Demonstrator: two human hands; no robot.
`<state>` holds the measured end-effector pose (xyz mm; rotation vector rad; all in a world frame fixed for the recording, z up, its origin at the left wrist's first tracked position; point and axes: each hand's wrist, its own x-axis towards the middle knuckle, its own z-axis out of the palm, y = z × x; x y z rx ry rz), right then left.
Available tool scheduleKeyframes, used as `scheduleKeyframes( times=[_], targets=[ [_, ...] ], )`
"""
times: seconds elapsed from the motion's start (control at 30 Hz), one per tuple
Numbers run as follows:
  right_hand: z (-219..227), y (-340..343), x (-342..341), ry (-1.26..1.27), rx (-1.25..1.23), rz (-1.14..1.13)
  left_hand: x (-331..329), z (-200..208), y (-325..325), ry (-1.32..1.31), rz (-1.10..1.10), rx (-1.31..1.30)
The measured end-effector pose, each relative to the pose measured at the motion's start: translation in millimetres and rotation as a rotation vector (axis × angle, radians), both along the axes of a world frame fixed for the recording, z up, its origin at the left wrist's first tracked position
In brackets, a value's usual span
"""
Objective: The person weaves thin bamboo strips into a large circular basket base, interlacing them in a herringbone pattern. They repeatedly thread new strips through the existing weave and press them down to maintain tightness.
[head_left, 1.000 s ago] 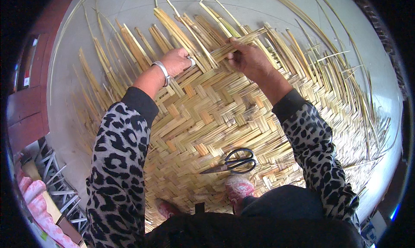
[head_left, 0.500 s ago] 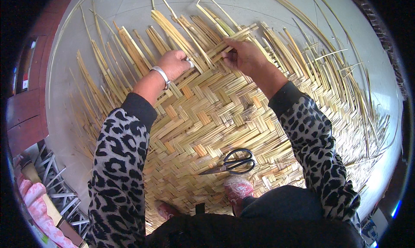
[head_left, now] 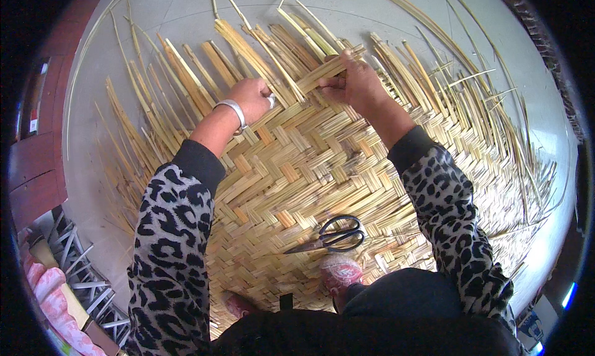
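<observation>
Mat [head_left: 291, 188] lies woven near you, its far strips [head_left: 243, 44] loose and unwoven, while your right hand [head_left: 364, 86] pinches a slanting strip [head_left: 318, 76] and your left hand [head_left: 249, 100] curls, its hold hidden.

Smooth pale grey floor [head_left: 180, 15] stretching before me, a broad mat of flat straw-yellow strips [head_left: 322, 182] in a slanting zigzag weave lying directly on it, the mat's unwoven strip ends [head_left: 242, 43] fanned over the grey, long thin yellowish strips [head_left: 406, 7] curving to my right
</observation>
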<state>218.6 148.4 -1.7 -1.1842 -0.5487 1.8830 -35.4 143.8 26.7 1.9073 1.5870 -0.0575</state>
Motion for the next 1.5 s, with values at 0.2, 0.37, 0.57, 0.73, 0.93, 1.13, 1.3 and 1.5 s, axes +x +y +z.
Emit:
scheduleKeyframes(
  times=[0.2, 0.37, 0.57, 0.73, 0.93, 1.13, 1.3, 1.5],
  targets=[
    [1.5, 1.2, 5.5, -0.079, -0.006, -0.076, -4.0, -4.0, 2.2, -0.017, -0.039, -0.011],
    [3.7, 7.6, 15.4, -0.042, 0.011, -0.117, -10.3, -10.7, 8.9, -0.05, -0.056, -0.105],
    [10.4, 7.9, 25.1, -0.055, 0.03, 0.097, -18.2, -16.9, 12.4, -0.181, 0.005, -0.287],
    [8.6, 5.4, 23.3, -0.09, 0.012, 0.066, -7.4, -12.6, 5.1, -0.097, 0.073, -0.182],
    [0.4, 9.2, 25.7, -0.009, -0.031, 0.083, 2.1, 1.0, -26.5, -0.007, 0.133, 0.102],
    [-1.8, 9.4, 23.9, -0.032, 0.037, 0.158, 10.6, 21.2, -25.2, 0.23, -0.018, 0.0],
    [0.6, 6.6, 30.3, -0.021, 0.042, 0.172, 39.9, 24.2, -16.7, -0.04, -0.065, 0.351],
    [5.3, 7.0, 40.8, 0.065, 0.102, 0.303, 89.5, 0.4, 14.0, -0.19, 0.094, -0.039]
  ],
)
